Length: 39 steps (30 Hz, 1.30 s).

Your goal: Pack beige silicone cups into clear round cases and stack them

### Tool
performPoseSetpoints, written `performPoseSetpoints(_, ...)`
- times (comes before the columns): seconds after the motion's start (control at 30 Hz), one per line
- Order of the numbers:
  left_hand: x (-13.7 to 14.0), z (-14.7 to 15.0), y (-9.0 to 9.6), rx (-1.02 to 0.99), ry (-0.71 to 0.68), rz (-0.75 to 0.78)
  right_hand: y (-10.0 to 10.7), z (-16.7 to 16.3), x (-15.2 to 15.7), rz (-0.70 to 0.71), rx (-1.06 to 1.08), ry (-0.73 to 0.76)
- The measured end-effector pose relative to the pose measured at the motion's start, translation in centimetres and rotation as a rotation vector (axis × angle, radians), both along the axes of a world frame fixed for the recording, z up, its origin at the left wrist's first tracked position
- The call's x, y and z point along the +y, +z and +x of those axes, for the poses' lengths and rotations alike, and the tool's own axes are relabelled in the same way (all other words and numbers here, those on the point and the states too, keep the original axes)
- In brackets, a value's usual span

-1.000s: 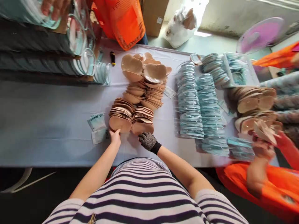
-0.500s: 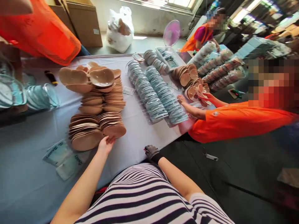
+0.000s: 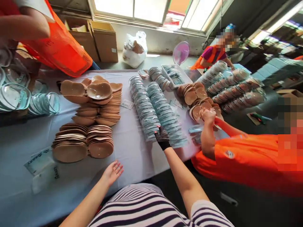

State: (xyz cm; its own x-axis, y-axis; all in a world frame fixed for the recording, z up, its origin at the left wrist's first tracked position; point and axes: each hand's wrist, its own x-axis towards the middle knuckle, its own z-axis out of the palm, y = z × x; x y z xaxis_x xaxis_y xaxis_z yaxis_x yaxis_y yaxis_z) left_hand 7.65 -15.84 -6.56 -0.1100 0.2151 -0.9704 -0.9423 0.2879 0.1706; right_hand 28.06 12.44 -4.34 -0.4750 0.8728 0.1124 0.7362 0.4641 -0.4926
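Note:
My left hand (image 3: 113, 172) is open above the table's front edge, palm turned up, fingers spread and holding nothing. To its upper left stand two neat stacks of tan bra cups (image 3: 100, 149), apart from the hand. More bra cups (image 3: 99, 91) are piled behind them, some shiny inside. My right hand (image 3: 162, 135), in a black mesh fingerless glove, reaches over the near end of two rows of clear, bluish plastic cases (image 3: 148, 110). Its thumb and fingers are apart at the left row; whether they touch a case I cannot tell.
Flat printed packets (image 3: 42, 160) lie at left on the white-covered table (image 3: 132, 157). A co-worker in orange (image 3: 236, 154) handles bra cups at right. Another person's orange vest (image 3: 68, 53) is at upper left, near more clear cases (image 3: 44, 103). A white tray (image 3: 177, 75) stands behind.
My left hand has left the front of the bra cup stack and opened. My right hand has moved from the table edge forward to the clear cases. The view has shifted.

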Motion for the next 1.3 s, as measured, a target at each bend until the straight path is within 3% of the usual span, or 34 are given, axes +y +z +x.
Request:
performPoseSetpoints(0.07, 1.7, 2.9, 0.0, -0.027, 0.013, 0.03, 1.0, -3.3, 5.1, 0.032, 0.011, 0.11)
performPoseSetpoints(0.17, 5.4, 7.8, -0.1, -0.058, -0.011, 0.104, 2.0, -6.3, 9.5, 0.038, 0.047, 0.252)
performPoseSetpoints(0.27, 9.8, 11.8, -1.3, -0.07, -0.134, 0.25, 1.4, -6.3, 11.1, 0.113, 0.207, 0.346)
performPoseSetpoints(0.4, 12.9, 12.6, -3.5, 0.087, -0.247, 0.35, -1.7, -5.3, 9.6, 0.086, 0.279, 0.503)
performPoseSetpoints(0.5, 11.6, 11.1, -4.3, 0.198, -0.163, 0.276, -4.9, -4.6, 5.3, -0.037, 0.314, 0.617)
performPoseSetpoints(0.63, 7.4, 8.3, -4.4, 0.261, 0.031, 0.186, -9.5, -4.1, -0.7, -0.2, 0.277, 0.81)
performPoseSetpoints(0.77, 2.6, 4.4, -3.3, 0.309, 0.226, 0.106, -10.8, -6.3, -4.2, -0.377, 0.193, 0.817)
performPoseSetpoints(0.87, -1.8, -0.7, -1.7, 0.384, 0.37, 0.065, -8.6, -10.8, -5.4, -0.452, 0.161, 0.796)
performPoseSetpoints(0.97, -7.4, -9.4, 0.1, 0.532, 0.492, 0.05, -5.0, -17.3, -5.8, -0.449, 0.182, 0.837)
performPoseSetpoints(1.13, -16.7, -30.7, 4.0, 0.873, 0.656, 0.01, -0.1, -28.9, -6.6, -0.324, 0.217, 0.765)
performPoseSetpoints(1.23, -20.3, -43.7, 7.9, 1.072, 0.735, -0.047, 2.2, -35.1, -8.7, -0.262, 0.242, 0.643)
performPoseSetpoints(1.3, -21.8, -51.1, 11.2, 1.235, 0.742, -0.088, 4.1, -39.0, -10.6, -0.22, 0.264, 0.645)
